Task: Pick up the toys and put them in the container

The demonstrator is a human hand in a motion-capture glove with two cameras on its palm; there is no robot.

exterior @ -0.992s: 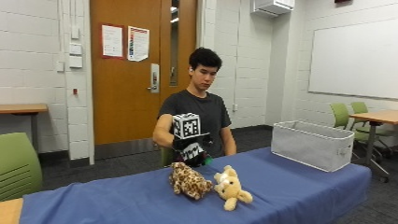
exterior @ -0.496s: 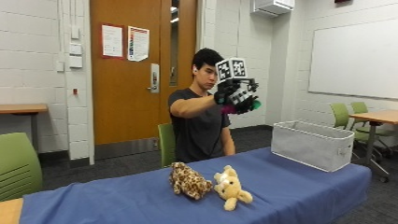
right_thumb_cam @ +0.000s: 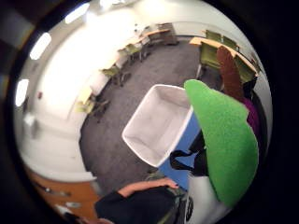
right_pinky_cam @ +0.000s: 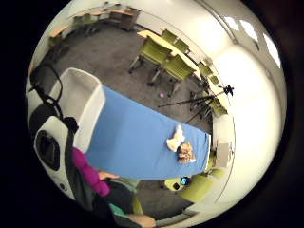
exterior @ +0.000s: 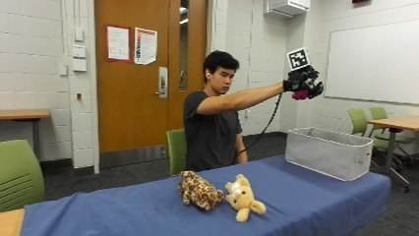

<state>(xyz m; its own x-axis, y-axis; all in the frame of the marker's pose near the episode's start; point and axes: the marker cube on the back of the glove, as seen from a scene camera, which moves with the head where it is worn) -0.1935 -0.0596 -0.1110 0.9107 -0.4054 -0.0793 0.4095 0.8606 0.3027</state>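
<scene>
My gloved right hand [exterior: 302, 82] is raised high, arm stretched out above the grey fabric container [exterior: 329, 152] at the blue table's right end. It grips a green, purple and brown plush toy [exterior: 303, 93]; the toy's green part [right_thumb_cam: 223, 140] fills the thumb side palm view, with the empty container [right_thumb_cam: 159, 122] below it. A purple part [right_pinky_cam: 90, 172] of the toy shows beside the palm in the little finger side view. Two toys lie on the table's middle: a leopard-spotted plush [exterior: 198, 190] and a cream plush [exterior: 242, 198], also seen from above as spotted plush [right_pinky_cam: 186, 152] and cream plush [right_pinky_cam: 175, 138].
The blue table [exterior: 131, 211] spans the foreground. A green chair [exterior: 175, 150] stands behind it beside the person, another green chair [exterior: 18, 174] at the left. More chairs and a wooden table [exterior: 393, 123] stand at the right.
My hand has lifted the toy from table height up past head height and carried it rightward, now held out above the container. The two plush toys on the table have not moved.
</scene>
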